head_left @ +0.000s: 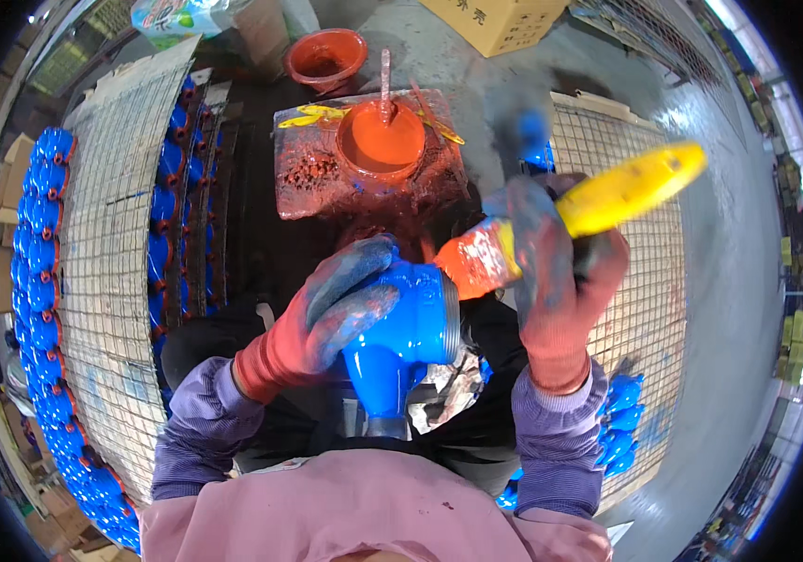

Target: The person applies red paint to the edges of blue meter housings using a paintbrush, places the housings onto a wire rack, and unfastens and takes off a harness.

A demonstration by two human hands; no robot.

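Note:
A glossy blue pipe fitting [401, 328] with a bare grey threaded end is held over my lap, its narrower end pointing down toward me. My left hand [331, 309], in a paint-stained red and grey glove, grips its left side. In my right hand [556, 272], gloved alike, is a paintbrush [631, 190] with a yellow handle. Orange-red paint covers its bristles, which are at the upper rim of the threaded end; whether they touch it I cannot tell. Farther off, a bowl of orange paint [381, 140] with a stick in it stands on a paint-crusted board [312, 183].
Wire-mesh racks [106, 244] stand at my left, with rows of blue fittings [44, 253] having red rims. At my right another mesh rack [649, 328] bears several blue fittings [618, 426]. A reddish basin [326, 58] and a cardboard box [504, 21] are on the floor ahead.

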